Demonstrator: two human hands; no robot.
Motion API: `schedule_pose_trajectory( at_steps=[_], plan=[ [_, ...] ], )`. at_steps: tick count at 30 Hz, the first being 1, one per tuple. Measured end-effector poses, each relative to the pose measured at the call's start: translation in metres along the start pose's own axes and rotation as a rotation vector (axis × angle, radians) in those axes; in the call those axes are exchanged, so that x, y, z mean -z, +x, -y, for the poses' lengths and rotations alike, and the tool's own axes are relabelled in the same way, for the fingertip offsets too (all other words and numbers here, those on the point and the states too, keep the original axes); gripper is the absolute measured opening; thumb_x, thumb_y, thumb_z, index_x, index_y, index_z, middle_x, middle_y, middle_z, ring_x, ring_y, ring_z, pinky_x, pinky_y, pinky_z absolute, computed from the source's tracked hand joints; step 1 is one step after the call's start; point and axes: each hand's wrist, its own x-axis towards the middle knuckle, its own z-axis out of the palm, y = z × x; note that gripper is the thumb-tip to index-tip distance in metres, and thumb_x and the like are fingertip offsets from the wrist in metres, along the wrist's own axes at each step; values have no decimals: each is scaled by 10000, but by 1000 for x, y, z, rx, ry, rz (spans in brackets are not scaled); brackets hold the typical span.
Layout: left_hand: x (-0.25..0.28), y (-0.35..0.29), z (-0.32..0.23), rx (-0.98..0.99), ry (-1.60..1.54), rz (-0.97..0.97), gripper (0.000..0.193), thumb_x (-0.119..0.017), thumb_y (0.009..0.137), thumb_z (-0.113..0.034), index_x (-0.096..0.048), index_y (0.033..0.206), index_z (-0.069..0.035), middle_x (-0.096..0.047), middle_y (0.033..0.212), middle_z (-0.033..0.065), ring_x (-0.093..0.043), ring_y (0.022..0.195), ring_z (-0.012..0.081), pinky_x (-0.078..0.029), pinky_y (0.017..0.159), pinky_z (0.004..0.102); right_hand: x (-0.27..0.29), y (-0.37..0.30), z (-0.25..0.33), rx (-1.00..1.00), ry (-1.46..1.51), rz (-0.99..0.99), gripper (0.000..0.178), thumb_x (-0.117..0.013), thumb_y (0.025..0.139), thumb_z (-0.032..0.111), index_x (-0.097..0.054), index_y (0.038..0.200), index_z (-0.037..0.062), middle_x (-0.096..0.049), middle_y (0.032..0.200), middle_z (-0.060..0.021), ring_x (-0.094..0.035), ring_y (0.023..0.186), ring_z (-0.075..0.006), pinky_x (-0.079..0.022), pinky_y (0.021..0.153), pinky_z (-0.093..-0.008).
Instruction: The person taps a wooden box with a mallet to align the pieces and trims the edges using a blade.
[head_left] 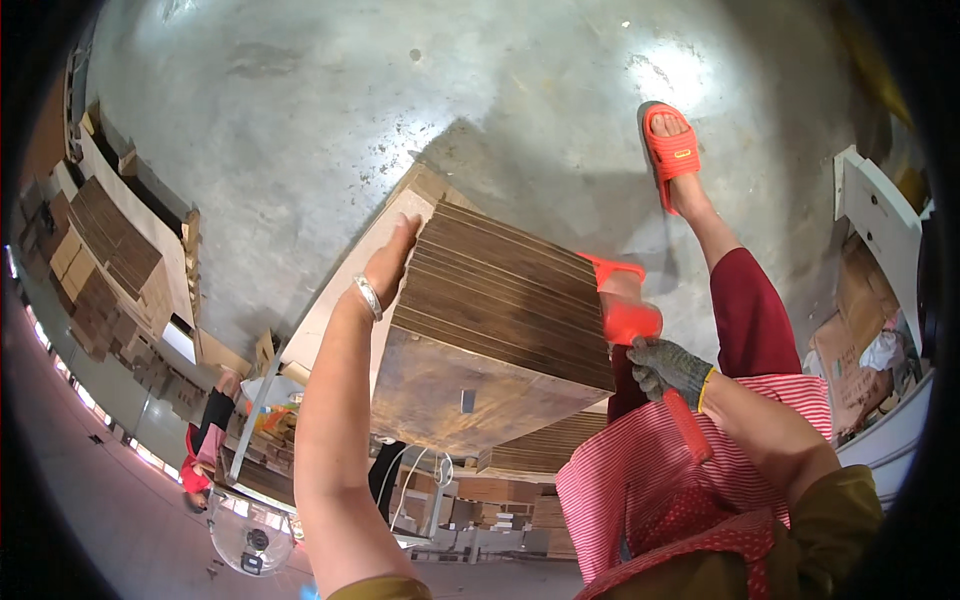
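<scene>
The boards [505,290], mid-scene, look largely lined up — whether any truing is left, I can't tell. Left hand [393,255] lies flat along their left side, gripping nothing; the knit-gloved right hand [668,368] wraps the smooth red mallet [690,425], its rounded head right beside that blocky, wood-grained stack.

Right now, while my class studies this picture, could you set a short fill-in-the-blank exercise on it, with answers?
1. The right hand, gripping a red mallet, wears a grey knitted ____.
2. The left hand, beside the stack of wood-grain boards, has a silver bracelet around its ____.
3. Across the lap, the red-and-white apron is patterned with ____.

Missing words: glove; wrist; stripes.
</scene>
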Motion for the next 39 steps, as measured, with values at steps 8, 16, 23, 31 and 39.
schedule_pose_trajectory(
  at_steps=[8, 16, 23, 31, 39],
  plan=[
    [-10, 14, -5, 70, -97, 32, 806, -329, 875, -635, -315, 1379, -6, -316, 1424, 177, -306, 1317, 248, -238, 1062, 298, 3, 11, 8, 65, 18, 13, 129, -482, 925, 257, -476, 843, 158, -424, 594, 37, -389, 443, -80, -347, 385, -228],
    [-12, 22, -21, 287, -134, 71, 746, -412, 887, -561, -344, 1356, 15, -431, 1340, 193, -454, 1194, 254, -341, 998, 319, 9, 24, 9, 115, -80, -92, 172, -504, 912, 300, -464, 805, 172, -455, 584, 16, -425, 430, -106, -366, 376, -265],
    [-18, 25, -24, 276, -193, -84, 625, -451, 888, -478, -500, 1221, 49, -530, 1239, 183, -522, 1106, 252, -386, 947, 318, -4, 11, 15, 163, -255, -202, 137, -499, 896, 173, -407, 804, 214, -460, 581, 22, -429, 414, -108, -304, 345, -241],
    [-10, 46, -3, 318, -103, -56, 597, -463, 875, -451, -514, 1215, 37, -545, 1223, 176, -539, 1080, 241, -396, 922, 312, 7, 29, 6, 115, -227, -130, 146, -482, 912, 238, -440, 788, 172, -469, 575, 12, -431, 421, -116, -341, 371, -256],
    [-8, 49, -9, 361, -78, -113, 515, -494, 860, -411, -565, 1142, 15, -625, 1054, 150, -608, 894, 233, -464, 816, 320, 5, 35, 16, 200, -157, -139, 162, -477, 915, 279, -450, 801, 167, -469, 580, 8, -448, 444, -109, -352, 392, -242]
  ],
)
